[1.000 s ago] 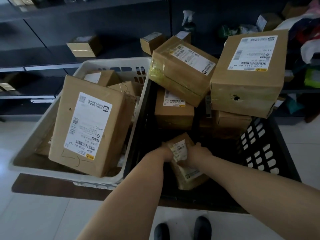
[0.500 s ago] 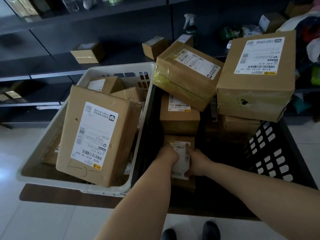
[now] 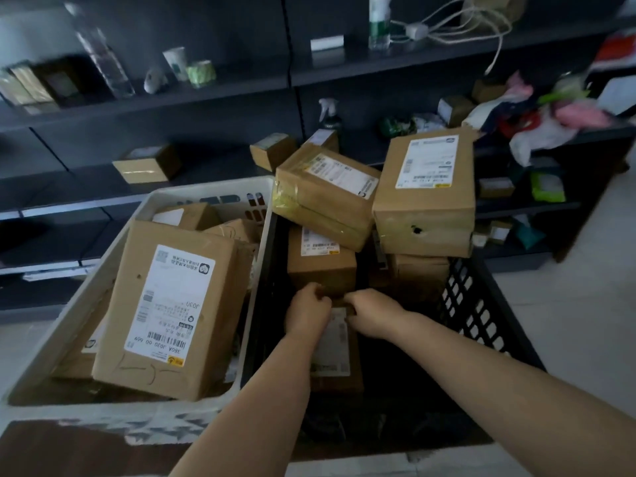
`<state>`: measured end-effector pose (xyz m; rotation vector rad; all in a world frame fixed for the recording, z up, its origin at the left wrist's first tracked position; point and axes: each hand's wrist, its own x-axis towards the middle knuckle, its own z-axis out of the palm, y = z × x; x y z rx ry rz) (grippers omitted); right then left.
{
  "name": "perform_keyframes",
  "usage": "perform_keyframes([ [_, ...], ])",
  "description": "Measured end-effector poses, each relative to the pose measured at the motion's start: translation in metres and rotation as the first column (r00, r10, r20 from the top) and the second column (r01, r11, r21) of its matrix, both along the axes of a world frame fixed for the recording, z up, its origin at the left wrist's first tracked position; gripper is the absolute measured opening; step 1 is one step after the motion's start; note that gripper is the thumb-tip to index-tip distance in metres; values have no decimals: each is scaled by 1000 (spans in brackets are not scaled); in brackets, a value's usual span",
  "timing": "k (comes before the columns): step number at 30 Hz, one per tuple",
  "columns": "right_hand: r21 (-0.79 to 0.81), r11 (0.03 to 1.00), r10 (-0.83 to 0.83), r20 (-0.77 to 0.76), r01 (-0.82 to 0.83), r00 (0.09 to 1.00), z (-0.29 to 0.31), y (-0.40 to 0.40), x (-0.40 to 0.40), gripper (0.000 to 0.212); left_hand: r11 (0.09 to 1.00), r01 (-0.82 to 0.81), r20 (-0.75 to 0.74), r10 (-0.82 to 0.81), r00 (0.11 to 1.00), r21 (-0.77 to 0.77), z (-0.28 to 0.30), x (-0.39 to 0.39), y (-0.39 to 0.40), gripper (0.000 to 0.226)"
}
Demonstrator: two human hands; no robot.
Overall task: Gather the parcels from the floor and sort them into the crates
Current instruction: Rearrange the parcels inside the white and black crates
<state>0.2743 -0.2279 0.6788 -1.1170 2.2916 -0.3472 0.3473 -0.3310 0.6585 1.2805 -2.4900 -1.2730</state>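
Cardboard parcel [image 3: 335,342], both hands [image 3: 339,313] gripping

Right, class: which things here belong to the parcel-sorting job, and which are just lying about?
Belongs to the job:
black crate
white crate
small parcel, held by left hand and right hand
large labelled parcel

Just lying about:
spray bottle
paper cup
heap of clothes

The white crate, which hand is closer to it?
Left. The left hand is in the black crate, close to the white crate; the right hand is farther away.
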Motion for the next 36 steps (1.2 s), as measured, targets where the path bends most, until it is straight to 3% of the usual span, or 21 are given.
perform_keyframes([
  [3, -371, 926, -65, -338, -69, 939, 53, 18, 2, 24, 995, -86, -386, 62, 920, -44, 29, -9, 13, 16],
  [5, -641, 744, -238, -514, -185, 824, 89, 32, 4, 22, 996, -59, -552, 12, 834, -68, 52, -21, 28, 16],
  [7, -746, 603, -457, -613, -281, 645, 117, 46, -7, 20, 1000, -24, -607, 16, 794, -6, 75, -39, 38, 27],
  [8, -758, 601, -531, -616, -254, 582, 126, 52, -19, 20, 998, 3, -607, 36, 794, 64, 86, -50, 40, 34],
  [10, -768, 640, -656, -527, 27, 540, 130, 58, -49, 32, 973, 60, -562, 78, 823, 223, 104, -73, 43, 49],
  [11, -737, 634, -699, -414, 236, 583, 125, 61, -64, 44, 959, 82, -522, 76, 849, 273, 110, -83, 45, 55],
  [13, -636, 531, -720, 10, 561, 694, 113, 65, -83, 62, 939, 116, -455, 48, 889, 325, 116, -94, 51, 63],
  [14, -604, 499, -672, 183, 621, 717, 104, 66, -89, 67, 931, 126, -442, 41, 896, 342, 115, -95, 52, 65],
  [15, -603, 489, -630, 255, 630, 734, 95, 67, -92, 68, 924, 129, -444, 48, 895, 360, 112, -94, 53, 68],
  [18, -645, 420, -640, 288, 639, 712, 82, 71, -88, 66, 909, 120, -477, 95, 874, 400, 106, -82, 52, 67],
  [21, -686, 334, -649, 329, 646, 685, 82, 78, -69, 56, 930, 133, -564, 91, 821, 343, 108, -67, 55, 53],
  [24, -772, 294, -613, 300, 564, 731, 88, 87, -45, 47, 954, 121, -637, 86, 766, 275, 114, -47, 58, 38],
  [27, -806, 296, -585, 271, 513, 764, 95, 91, -21, 56, 970, 115, -662, 59, 747, 216, 118, -21, 59, 37],
  [31, -789, 351, -503, 296, 505, 812, 94, 82, 12, 64, 989, 30, -671, 77, 737, 147, 114, 20, 46, 48],
  [36, -725, 515, -430, 243, 458, 869, 74, 63, 48, 82, 990, -90, -505, 23, 863, -109, 100, 61, 27, 81],
])
